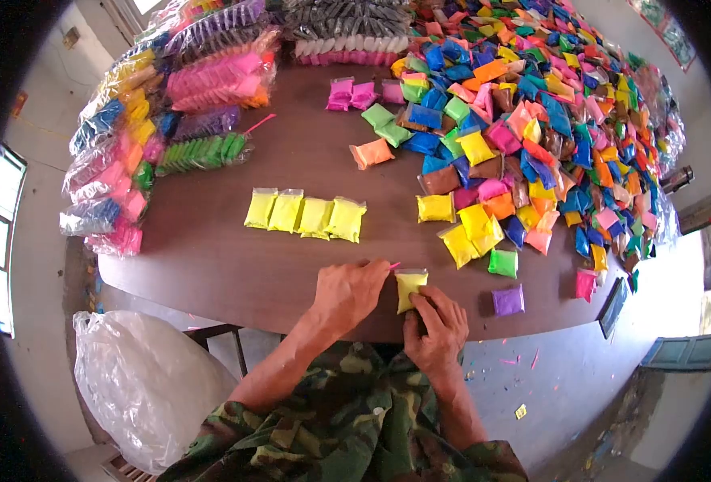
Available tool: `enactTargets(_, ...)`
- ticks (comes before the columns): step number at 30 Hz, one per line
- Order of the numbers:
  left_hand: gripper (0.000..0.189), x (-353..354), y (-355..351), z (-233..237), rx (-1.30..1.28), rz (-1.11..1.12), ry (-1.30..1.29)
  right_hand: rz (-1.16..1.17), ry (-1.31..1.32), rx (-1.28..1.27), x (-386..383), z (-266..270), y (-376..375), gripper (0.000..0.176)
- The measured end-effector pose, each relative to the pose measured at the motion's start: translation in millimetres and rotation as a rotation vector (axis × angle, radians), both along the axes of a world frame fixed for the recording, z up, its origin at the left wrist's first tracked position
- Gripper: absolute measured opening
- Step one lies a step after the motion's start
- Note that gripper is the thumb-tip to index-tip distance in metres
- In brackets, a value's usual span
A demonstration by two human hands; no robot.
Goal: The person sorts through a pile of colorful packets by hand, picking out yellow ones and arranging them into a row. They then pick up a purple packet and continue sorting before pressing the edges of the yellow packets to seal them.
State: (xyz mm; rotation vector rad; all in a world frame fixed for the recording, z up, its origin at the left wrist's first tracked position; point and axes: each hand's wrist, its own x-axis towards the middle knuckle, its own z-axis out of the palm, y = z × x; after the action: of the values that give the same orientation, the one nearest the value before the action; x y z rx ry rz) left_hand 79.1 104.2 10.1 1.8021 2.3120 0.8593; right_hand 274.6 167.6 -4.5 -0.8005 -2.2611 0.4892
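Observation:
My left hand is closed, and the tip of a small pink strip pokes out from its fingers near the top of a light yellow packet. With thumb and fingers, my right hand grips the lower part of that packet at the table's near edge. Further up the table, several light yellow packets lie side by side in a row. A purple packet and a green packet lie to the right of my right hand.
A big heap of mixed coloured packets covers the right side of the brown table. Bagged packets sorted by colour are stacked at the left and back. A large clear plastic bag stands at the lower left.

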Motion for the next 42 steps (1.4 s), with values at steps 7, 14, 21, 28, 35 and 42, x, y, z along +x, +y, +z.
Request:
enactTargets(7,0.010,6,1,0,-0.008,-0.031,-0.062,-0.001,0.003,-0.006,-2,3,0,0.040)
enactTargets(14,0.011,7,-10,7,0.045,-0.010,-0.217,-0.034,0.008,0.009,-1,-5,1,0.039)
enactTargets(21,0.012,30,-13,7,0.172,0.067,-0.403,-0.231,0.288,-0.252,2,-13,-5,0.036)
enactTargets(28,0.012,55,0,1,0.166,-0.045,-0.322,-0.238,0.095,-0.201,9,8,3,0.030)
enactTargets(35,0.010,45,17,-12,0.122,-0.043,-0.107,-0.321,0.067,-0.242,5,7,2,0.028)
enactTargets(42,0.008,46,17,-3,0.152,-0.089,-0.122,-0.298,0.086,-0.211,11,-4,4,0.027)
